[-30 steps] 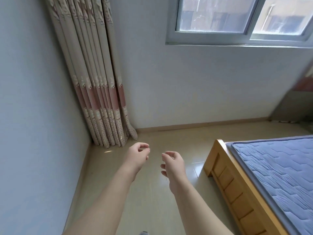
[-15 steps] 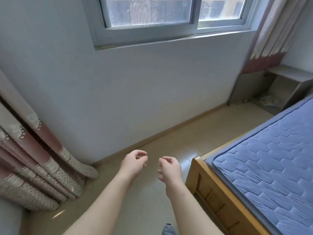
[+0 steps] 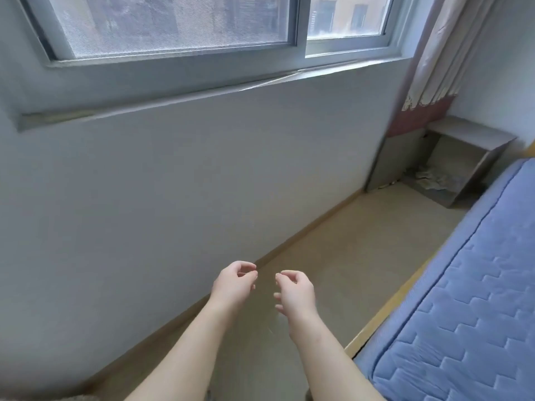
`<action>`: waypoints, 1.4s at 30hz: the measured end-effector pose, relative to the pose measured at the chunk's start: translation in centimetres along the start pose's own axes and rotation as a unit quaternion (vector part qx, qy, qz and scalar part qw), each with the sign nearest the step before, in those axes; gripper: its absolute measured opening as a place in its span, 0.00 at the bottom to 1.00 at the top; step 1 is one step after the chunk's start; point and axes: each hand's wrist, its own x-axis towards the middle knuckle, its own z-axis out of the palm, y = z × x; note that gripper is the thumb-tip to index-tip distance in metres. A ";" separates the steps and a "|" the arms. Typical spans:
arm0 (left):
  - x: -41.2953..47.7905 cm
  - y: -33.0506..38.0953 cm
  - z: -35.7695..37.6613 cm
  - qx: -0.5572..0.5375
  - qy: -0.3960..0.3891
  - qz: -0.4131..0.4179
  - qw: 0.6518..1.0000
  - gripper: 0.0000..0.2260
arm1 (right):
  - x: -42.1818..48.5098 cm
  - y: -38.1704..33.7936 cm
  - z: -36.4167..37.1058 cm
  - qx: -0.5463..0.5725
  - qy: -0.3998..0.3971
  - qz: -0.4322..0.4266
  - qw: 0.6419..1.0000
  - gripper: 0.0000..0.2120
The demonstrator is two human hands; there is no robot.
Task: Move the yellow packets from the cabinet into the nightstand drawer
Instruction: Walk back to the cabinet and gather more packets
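Two hands are counted at the lower centre: one left hand (image 3: 233, 283) and one right hand (image 3: 295, 292). One window (image 3: 298, 30) is seen across the top, and two panes (image 3: 173, 21) are counted in it. One curtain (image 3: 434, 53) is found at the upper right, one bedside unit (image 3: 469, 134) below it, and one mattress (image 3: 463, 314) at the lower right, on one wooden frame (image 3: 385, 311). The papers (image 3: 431, 179) inside the unit are too blurred to be counted.
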 end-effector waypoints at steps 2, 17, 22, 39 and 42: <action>4.9 1.3 0.6 0.025 -0.035 0.013 0.999 0.06 | 4.1 -1.2 1.0 0.013 0.023 0.017 1.000 0.04; 36.7 18.2 11.1 0.235 -0.310 0.122 0.913 0.06 | 28.7 -13.7 2.1 0.167 0.283 0.089 0.940 0.05; 41.6 22.1 18.6 0.247 -0.365 0.134 0.888 0.07 | 35.3 -16.3 -2.6 0.173 0.331 0.083 0.924 0.05; 59.5 39.7 45.9 0.178 -0.354 0.113 0.911 0.07 | 62.5 -30.4 -25.5 0.173 0.344 0.063 0.921 0.08; 63.4 42.3 50.1 0.183 -0.367 0.118 0.904 0.06 | 67.4 -32.4 -28.7 0.179 0.347 0.068 0.918 0.08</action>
